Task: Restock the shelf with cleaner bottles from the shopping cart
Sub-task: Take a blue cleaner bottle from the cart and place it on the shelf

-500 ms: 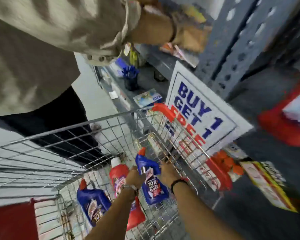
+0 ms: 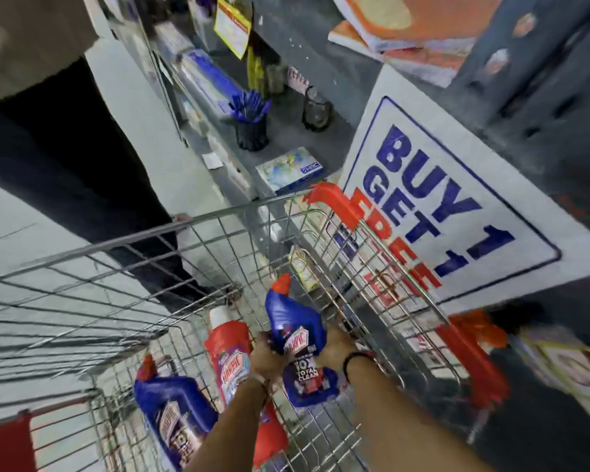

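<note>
Inside the wire shopping cart [image 2: 198, 221] I hold a blue cleaner bottle [image 2: 295, 321] with a red cap, both hands on its middle. My left hand [image 2: 264, 356] grips its left side and my right hand [image 2: 336, 347] its right side. A red cleaner bottle [image 2: 229, 356] with a white cap lies just left of it. Another blue cleaner bottle [image 2: 174, 413] lies further left on the cart floor. The grey metal shelf [image 2: 286, 137] runs along the far side of the cart.
A white "BUY 1 GET 1 FREE" sign [image 2: 457, 206] leans against the shelf post at right. On the shelf stand a mesh cup of blue pens [image 2: 251, 126], a dark jar [image 2: 315, 112] and a flat box [image 2: 288, 168]. Another person [image 2: 65, 158] stands left of the cart.
The view has tilted and moved closer to the shelf. My hands still grip the blue bottle, which looks slightly higher in the cart. The other person's arm has left the top of the view.
</note>
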{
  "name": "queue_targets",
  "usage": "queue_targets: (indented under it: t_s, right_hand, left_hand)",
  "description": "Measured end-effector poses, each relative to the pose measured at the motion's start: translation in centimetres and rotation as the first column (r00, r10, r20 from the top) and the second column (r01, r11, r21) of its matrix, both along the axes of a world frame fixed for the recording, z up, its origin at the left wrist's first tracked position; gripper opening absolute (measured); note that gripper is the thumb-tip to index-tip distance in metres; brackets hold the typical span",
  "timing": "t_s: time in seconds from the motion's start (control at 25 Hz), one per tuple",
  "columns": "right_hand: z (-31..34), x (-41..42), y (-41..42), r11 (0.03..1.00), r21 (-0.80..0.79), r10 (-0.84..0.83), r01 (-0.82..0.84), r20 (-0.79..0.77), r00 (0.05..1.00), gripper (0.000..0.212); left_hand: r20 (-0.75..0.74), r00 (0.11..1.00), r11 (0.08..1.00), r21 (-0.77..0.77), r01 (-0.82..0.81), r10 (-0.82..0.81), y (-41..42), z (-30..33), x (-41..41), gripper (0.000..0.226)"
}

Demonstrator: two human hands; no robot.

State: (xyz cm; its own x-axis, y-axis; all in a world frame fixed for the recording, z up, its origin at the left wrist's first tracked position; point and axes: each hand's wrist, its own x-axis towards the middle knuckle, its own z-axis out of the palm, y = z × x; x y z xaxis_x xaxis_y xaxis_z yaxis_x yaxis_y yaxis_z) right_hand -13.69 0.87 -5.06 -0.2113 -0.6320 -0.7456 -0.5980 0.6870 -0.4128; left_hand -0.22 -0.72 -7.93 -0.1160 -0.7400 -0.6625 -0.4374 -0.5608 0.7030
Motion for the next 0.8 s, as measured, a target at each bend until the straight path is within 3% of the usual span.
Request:
queue_targets:
  t_s: [0.12, 0.2, 0.32, 0.44, 0.6, 0.8]
  right_hand:
    - [5.4, -0.8, 0.5, 0.991, -0.129, 0.040, -0.037, 0.023, 0.999, 0.041]
    - [10.3, -1.2, 2.3, 0.959, -0.278, -0.016, 0.049, 0.118, 0.993, 0.044]
    - [17.7, -1.6, 6.7, 0.823, -0.532, -0.089, 0.197, 0.222, 0.971, 0.045]
    - [25.3, -3.1, 12.7, 0.686, -0.684, -0.153, 0.248, 0.198, 0.968, 0.046]
    - [33.0, -9.8, 23.4, 0.522, -0.798, -0.333, 0.303, 0.136, 0.933, 0.045]
    - [37.9, -17.9, 37.8, 0.298, -0.857, -0.618, 0.421, 0.163, 0.769, 0.045]
  left_hand:
    - [-0.157, 0.986, 0.996, -0.067, -0.061, 0.050, -0.2, 4.0, 0.7, 0.045]
    - [-0.218, 0.976, 0.990, -0.138, -0.041, 0.010, 0.4, 9.2, 1.0, 0.042]
    - [-0.362, 0.926, 0.962, -0.272, 0.009, -0.111, 1.8, 17.4, 0.8, 0.036]
    - [-0.433, 0.867, 0.904, -0.426, 0.042, -0.244, 4.9, 25.1, -1.3, 0.038]
    - [-0.427, 0.715, 0.749, -0.631, 0.202, -0.554, 12.0, 33.7, -9.8, 0.039]
    - [-0.361, 0.449, 0.529, -0.779, 0.336, -0.817, 23.6, 39.2, -23.3, 0.043]
